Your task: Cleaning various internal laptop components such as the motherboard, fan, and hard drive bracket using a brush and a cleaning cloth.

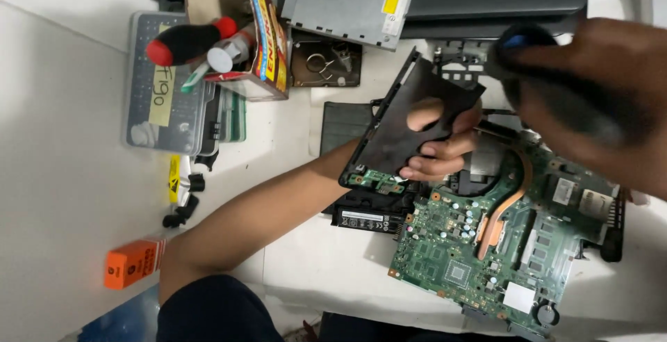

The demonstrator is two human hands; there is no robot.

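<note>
Left arm enters from the lower left, dark sleeve pushed up above the elbow, forearm bare and running diagonally up toward the centre of the view. Left hand (438, 144) is curled shut in a pinch: thumb showing on top, 3 or so fingers (425, 168) wrapped underneath, knuckles pointing right.

Right hand (590, 99) comes in from the upper right, close to the camera and blurred. It is closed in a loose fist with the back of the hand facing up. Individual fingers cannot be made out. The 2 hands sit near each other, not touching.
</note>
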